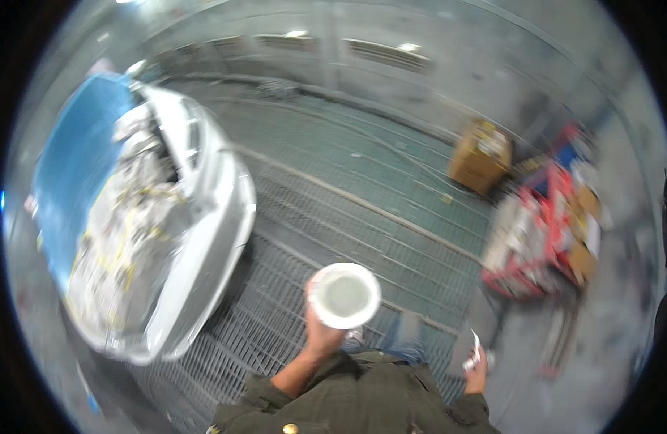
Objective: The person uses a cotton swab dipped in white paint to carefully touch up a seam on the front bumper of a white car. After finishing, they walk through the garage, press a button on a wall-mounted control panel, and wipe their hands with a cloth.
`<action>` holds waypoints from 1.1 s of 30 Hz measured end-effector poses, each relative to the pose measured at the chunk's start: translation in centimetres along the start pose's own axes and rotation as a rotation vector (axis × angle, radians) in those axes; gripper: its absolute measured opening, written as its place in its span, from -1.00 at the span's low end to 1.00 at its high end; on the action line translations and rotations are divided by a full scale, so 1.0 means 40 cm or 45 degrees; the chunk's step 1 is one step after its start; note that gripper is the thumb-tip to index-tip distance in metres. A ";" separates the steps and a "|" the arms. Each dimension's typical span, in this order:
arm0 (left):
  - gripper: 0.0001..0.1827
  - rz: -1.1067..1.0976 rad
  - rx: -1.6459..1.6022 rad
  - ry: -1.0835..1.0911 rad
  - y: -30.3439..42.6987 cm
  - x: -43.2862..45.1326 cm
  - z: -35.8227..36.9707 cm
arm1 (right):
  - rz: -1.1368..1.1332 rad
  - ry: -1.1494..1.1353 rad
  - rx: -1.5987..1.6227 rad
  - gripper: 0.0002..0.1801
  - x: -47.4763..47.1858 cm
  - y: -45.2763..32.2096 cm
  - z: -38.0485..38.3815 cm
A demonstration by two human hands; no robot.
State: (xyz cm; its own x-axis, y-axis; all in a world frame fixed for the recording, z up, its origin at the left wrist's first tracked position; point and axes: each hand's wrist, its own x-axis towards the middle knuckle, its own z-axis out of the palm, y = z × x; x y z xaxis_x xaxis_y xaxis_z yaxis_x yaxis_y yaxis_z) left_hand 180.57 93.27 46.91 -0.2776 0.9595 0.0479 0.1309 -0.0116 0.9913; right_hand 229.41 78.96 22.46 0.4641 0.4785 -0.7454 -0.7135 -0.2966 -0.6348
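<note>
My left hand (pixel 321 335) is closed around a white cup (pixel 344 296), held upright in front of my body; a pale greyish surface shows inside it. Low on the right, my right hand (pixel 478 370) grips a small white and reddish item (pixel 472 358), too blurred to name. To the left stands a car body (pixel 225 217) with white outer panels. Crumpled greyish covering (pixel 127 255) with yellow edging lies over its middle, and a blue panel or sheet (pixel 84 163) is on its far side.
Metal floor grating (pixel 230 325) runs underfoot. On the right are a cardboard box (pixel 480 157) and a red-framed cart (pixel 528 271) loaded with mixed items. A hose or cable (pixel 387 146) crosses the floor near the vented wall (pixel 387 54).
</note>
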 end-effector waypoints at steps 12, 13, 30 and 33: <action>-0.41 -0.157 0.005 0.704 0.088 0.440 0.554 | 0.192 -0.359 -0.568 -0.78 0.825 -0.574 0.669; -0.41 -0.163 0.028 0.710 0.110 0.467 0.585 | 0.200 -0.432 -0.638 -0.78 0.839 -0.638 0.747; -0.47 -0.236 0.719 0.908 0.104 0.558 0.827 | 0.446 -0.479 -1.037 -0.81 1.220 -0.727 1.094; -0.62 -0.174 0.545 1.139 0.129 0.575 0.845 | 0.477 -0.462 -1.030 -0.83 1.227 -0.741 1.154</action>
State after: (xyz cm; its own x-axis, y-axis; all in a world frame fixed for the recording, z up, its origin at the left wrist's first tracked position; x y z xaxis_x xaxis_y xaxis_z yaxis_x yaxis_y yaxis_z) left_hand 207.01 124.79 48.97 -0.9068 0.3783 0.1859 0.3274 0.3543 0.8760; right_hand 249.11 149.39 14.08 -0.0077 0.4233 -0.9060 -0.1417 -0.8973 -0.4180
